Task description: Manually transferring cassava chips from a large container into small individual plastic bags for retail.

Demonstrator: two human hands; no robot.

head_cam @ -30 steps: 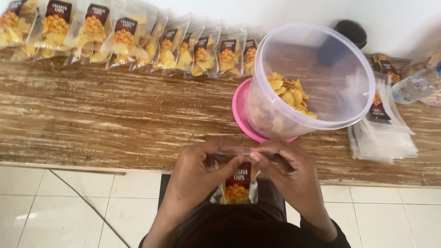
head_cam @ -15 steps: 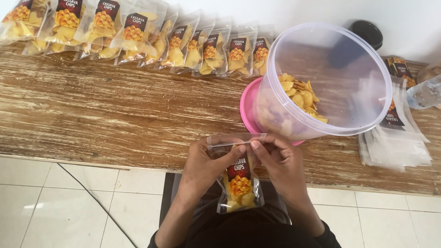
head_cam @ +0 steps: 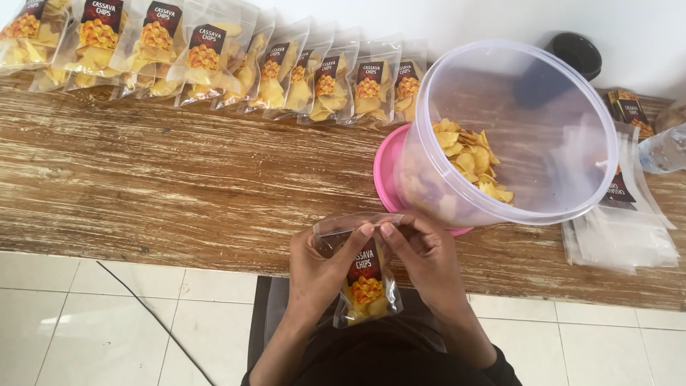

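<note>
A: Pouch status?
B: Clear chip pouch (head_cam: 364, 275) is held over the lap, just off the surface (head_cam: 179, 186) edge. Left hand (head_cam: 321, 275) and right hand (head_cam: 429, 268) are pinched on its top strip.
A: Sealing tips?
B: Strip should be pressed evenly end to end, chips kept below the seal line.

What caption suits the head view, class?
Both hands pinch a clear chip pouch top beside a tilted tub of chips.

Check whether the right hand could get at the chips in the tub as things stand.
Probably yes, once freed. The tub lies tilted on its pink lid, its mouth open toward the person, just beyond the right hand, with nothing between them. But that hand and the left hand both pinch the pouch top.
</note>
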